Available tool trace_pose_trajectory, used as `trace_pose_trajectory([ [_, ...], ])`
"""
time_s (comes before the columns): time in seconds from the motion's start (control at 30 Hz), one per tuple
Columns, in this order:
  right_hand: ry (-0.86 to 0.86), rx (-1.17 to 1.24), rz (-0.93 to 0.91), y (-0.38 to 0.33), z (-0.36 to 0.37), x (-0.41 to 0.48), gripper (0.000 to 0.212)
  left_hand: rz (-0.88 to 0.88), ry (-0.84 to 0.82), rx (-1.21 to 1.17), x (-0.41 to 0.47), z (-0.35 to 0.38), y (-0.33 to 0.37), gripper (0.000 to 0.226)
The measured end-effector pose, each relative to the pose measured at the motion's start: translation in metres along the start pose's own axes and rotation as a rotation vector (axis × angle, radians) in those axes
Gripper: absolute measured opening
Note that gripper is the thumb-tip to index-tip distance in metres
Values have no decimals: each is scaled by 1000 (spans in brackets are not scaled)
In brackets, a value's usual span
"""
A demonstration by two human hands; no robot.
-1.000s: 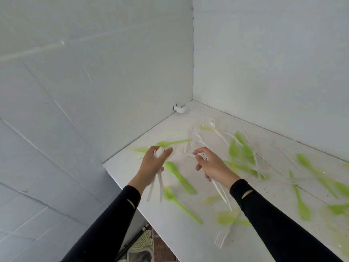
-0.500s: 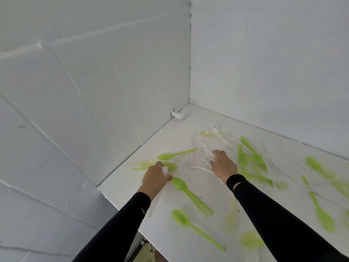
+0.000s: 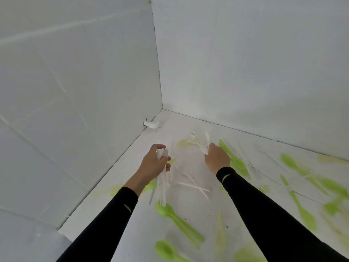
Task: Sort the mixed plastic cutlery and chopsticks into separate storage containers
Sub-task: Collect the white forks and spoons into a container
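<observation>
Both hands, down at the table point(image 3: 143, 233) half a second ago, now rise loaded: the left hand point(image 3: 154, 165) grips a bundle of white cutlery point(image 3: 161, 188), the right hand point(image 3: 217, 157) pinches another white utensil point(image 3: 204, 146), and green spoons point(image 3: 177, 220) lie scattered, unsorted.

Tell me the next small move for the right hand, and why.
Probably carry the right hand across and add its white piece to the white bundle that the left hand grips. Both hold white cutlery, the hands are close, and no container is in view. More loose white pieces lie between them.
</observation>
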State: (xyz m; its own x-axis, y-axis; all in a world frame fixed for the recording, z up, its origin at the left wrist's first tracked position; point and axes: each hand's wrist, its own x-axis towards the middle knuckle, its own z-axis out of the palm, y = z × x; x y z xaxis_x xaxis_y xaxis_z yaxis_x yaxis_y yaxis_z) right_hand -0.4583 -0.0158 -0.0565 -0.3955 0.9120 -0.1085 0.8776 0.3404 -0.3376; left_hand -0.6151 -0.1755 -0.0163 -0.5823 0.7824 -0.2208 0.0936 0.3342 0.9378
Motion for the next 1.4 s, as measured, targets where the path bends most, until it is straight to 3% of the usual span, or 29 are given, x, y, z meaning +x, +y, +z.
trace_pose_trajectory([
  [0.07, 0, 8, 13, 1, 4, 12, 14, 15, -30, -31, 8, 2, 4, 31],
  [0.2, -19, -3, 15, 8, 11, 25, 12, 24, -57, 40, 28, 8, 0, 12],
  [0.33, -19, 34, 1, 18, 4, 26, 24, -11, -70, -11, 40, 22, -3, 16],
  [0.47, -32, -16, 6, 35, -16, 20, 13, -23, -81, -70, 44, 36, -4, 16],
  [0.67, 11, -122, 79, 64, -61, -2, 7, -6, -82, -145, 29, 56, 12, 42],
  [0.73, 42, -148, 140, 84, -76, -17, 14, 18, -95, -133, 20, 66, 16, 39],
  [0.8, 84, 4, 177, 105, -88, -32, 25, 50, -104, -104, 13, 76, 20, 30],
  [0.87, 51, 350, 158, 121, -103, -55, 30, 48, -117, -142, 3, 91, 24, 32],
  [0.93, -98, 693, 98, 127, -120, -88, 24, 15, -151, -277, -9, 111, 31, 34],
  [1.0, -230, 847, 50, 133, -132, -121, 23, -14, -225, -433, -24, 134, 40, 40],
  [1.07, -260, 865, 24, 141, -137, -140, 24, -8, -308, -480, -37, 153, 50, 46],
  [1.2, -253, 847, 39, 177, -145, -177, 26, 31, -399, -384, -71, 202, 60, 32],
  [1.4, 39, 924, 233, 251, -168, -237, 27, 25, -552, -385, -133, 285, 70, 20],
])
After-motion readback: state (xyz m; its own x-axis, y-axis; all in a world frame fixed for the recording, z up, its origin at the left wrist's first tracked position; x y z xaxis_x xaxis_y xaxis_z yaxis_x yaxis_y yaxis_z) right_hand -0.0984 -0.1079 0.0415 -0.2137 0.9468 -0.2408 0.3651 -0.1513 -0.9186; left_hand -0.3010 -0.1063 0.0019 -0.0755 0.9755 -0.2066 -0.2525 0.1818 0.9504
